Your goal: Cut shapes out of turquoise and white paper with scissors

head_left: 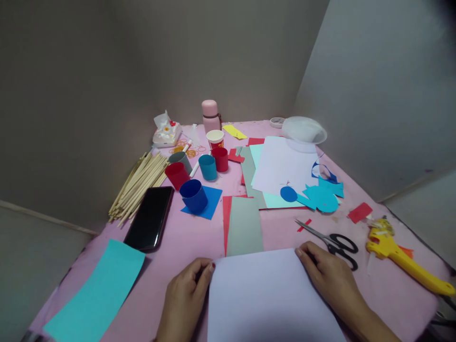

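A sheet of white paper lies in front of me at the near edge of the table. My left hand pinches its far left corner between thumb and fingers. At the far right corner my right hand grips the same sheet, thumb on top. Just beyond the sheet lie a grey paper strip and a red paper strip, partly under it. Black-handled scissors rest beside my right hand, blades pointing away to the left.
Left are a turquoise paper strip, a phone and wooden sticks. Rolled paper cups, including a dark blue one, stand mid-table. A yellow glue gun, blue paper scraps, stacked paper and a plastic bowl are right.
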`<state>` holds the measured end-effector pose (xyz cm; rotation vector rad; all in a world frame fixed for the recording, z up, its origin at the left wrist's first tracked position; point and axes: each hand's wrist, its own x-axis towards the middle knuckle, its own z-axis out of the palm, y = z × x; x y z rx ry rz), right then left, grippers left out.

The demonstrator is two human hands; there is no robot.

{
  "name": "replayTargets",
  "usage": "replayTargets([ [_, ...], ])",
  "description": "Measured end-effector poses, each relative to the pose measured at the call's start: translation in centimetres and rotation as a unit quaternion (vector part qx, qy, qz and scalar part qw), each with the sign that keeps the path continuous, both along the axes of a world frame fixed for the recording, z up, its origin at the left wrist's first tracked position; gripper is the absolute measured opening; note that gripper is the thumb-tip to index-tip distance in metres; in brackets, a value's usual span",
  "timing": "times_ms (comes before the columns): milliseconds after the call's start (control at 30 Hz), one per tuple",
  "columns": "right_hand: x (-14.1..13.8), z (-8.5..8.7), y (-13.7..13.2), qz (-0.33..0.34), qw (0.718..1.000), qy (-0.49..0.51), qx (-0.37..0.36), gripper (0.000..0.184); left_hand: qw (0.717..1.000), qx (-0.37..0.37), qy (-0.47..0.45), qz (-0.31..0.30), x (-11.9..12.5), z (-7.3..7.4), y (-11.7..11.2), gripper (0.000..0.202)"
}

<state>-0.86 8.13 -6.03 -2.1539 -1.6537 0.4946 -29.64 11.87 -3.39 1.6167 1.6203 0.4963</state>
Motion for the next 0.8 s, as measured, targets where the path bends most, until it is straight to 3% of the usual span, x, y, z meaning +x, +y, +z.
replayTargets([
  [367, -0.1, 0.2, 0.2, -0.007, 0.999, 0.031, 0.013, 0.03, 1.0, 0.021, 0.022, -0.007, 0.1, 0.1, -0.1, 0.028],
  [800, -0.2, 0.6, 0.7, -0.011, 0.998, 0.044, 0.046, 0.029, 0.998, 0.006, 0.063, -0.012, -1.2, -2.0, 0.8, 0.033],
])
